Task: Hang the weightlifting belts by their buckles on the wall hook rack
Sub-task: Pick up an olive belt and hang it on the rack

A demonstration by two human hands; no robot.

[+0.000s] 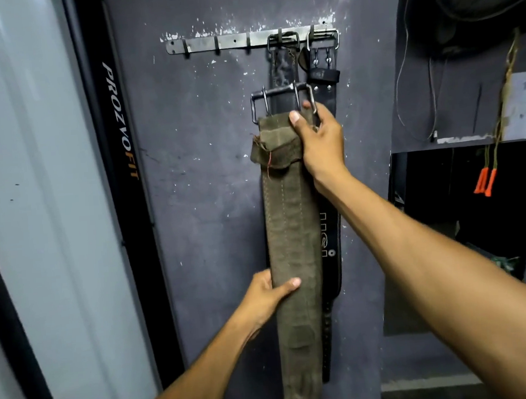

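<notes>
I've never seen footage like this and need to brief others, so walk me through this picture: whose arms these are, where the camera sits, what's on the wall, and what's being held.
There is no machine here. The camera is worn on a person's head, looking forward and down, so the two arms reaching in are that person's own. On the dark wall is a metal hook rack. Two black belts already hang from its right-hand hooks by their buckles; the hooks to the left are bare. The person holds an olive-green belt upright in front of the wall. The right hand grips it near the top, just below its metal buckle, and the left hand steadies it lower down. The buckle is below the rack, not yet hooked.
</notes>
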